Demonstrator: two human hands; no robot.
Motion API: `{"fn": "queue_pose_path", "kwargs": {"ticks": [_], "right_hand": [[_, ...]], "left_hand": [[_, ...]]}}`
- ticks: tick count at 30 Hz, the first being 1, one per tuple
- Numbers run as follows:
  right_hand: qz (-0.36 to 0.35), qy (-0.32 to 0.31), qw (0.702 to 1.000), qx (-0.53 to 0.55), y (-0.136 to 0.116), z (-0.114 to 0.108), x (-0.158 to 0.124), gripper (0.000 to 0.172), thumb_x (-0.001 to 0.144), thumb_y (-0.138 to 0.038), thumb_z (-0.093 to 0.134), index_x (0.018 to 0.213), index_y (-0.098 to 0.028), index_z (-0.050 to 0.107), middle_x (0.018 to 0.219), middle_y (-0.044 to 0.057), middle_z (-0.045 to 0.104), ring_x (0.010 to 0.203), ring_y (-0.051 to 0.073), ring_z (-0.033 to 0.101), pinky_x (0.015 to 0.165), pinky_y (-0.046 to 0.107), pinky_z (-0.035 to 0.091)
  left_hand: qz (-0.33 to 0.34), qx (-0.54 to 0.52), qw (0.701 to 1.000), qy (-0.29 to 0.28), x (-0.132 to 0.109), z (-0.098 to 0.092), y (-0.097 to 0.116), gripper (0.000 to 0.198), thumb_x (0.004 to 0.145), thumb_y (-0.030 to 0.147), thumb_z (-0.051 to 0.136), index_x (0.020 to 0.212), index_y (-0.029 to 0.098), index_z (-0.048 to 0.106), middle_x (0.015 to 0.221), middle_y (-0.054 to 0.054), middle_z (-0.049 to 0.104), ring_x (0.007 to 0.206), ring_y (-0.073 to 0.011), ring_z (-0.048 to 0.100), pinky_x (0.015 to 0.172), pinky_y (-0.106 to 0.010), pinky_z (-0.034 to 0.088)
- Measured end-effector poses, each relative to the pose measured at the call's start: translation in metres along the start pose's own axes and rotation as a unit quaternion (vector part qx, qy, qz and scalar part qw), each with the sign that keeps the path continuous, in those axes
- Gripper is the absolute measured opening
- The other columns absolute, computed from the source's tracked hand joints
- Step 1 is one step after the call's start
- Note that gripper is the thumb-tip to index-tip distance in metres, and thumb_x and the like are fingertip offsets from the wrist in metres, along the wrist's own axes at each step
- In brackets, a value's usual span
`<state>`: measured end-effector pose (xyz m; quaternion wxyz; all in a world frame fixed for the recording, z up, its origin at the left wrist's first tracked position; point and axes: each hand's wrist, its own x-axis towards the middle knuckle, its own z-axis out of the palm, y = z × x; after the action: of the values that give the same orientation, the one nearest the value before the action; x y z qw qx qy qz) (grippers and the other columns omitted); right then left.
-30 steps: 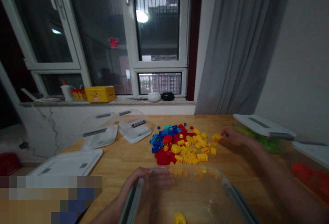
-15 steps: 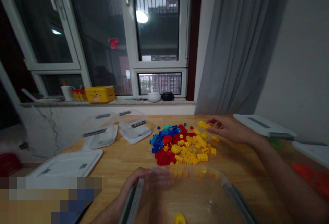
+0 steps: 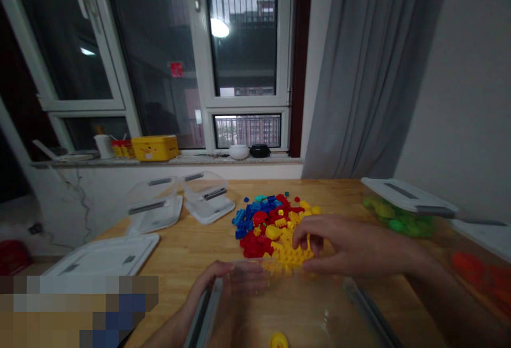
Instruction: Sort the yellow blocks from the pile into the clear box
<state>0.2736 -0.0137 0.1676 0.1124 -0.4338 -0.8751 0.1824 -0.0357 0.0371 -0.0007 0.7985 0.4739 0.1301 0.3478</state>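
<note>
My right hand (image 3: 351, 247) cups a clump of yellow plastic bricks (image 3: 291, 256), fingers curled around it, over the far rim of the near clear bin (image 3: 299, 311). My left hand (image 3: 215, 284) grips that bin's left rim. The bricks should be light and stiff, and loose ones may slip, so holding from beneath seems safest. Beyond lies a pile of red, blue and yellow bricks (image 3: 255, 225) on the wooden table (image 3: 191, 247); a lidded bin of green bricks (image 3: 399, 215) stands right.

A home, with a wooden table (image 3: 187, 249) beside a curtained window (image 3: 243, 34).
</note>
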Motion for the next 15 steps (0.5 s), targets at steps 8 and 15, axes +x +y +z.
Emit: {"fn": "queue_pose_path", "kwargs": {"ticks": [8, 15], "right_hand": [[0.01, -0.119, 0.991, -0.055, -0.016, 0.037, 0.0, 0.037, 0.076, -0.041, 0.077, 0.111, -0.029, 0.073, 0.1, 0.0, 0.075, 0.086, 0.022, 0.068, 0.06, 0.027, 0.034], [0.028, -0.155, 0.983, -0.099, -0.022, 0.052, 0.002, 0.043, 0.074, -0.036, 0.08, 0.116, -0.032, 0.074, 0.105, 0.004, 0.079, 0.092, 0.028, 0.072, 0.06, 0.03, 0.034]], "left_hand": [[-0.019, -0.009, 0.999, 0.038, -0.003, 0.007, 0.003, 0.051, 0.091, 0.041, 0.055, 0.12, 0.009, 0.081, 0.13, -0.018, 0.077, 0.136, -0.0414, 0.061, 0.122, -0.048, 0.037], [-0.021, -0.014, 0.998, 0.06, -0.004, 0.023, 0.01, 0.048, 0.09, 0.035, 0.054, 0.12, 0.01, 0.08, 0.12, -0.017, 0.081, 0.138, -0.041, 0.06, 0.122, -0.05, 0.036]]}}
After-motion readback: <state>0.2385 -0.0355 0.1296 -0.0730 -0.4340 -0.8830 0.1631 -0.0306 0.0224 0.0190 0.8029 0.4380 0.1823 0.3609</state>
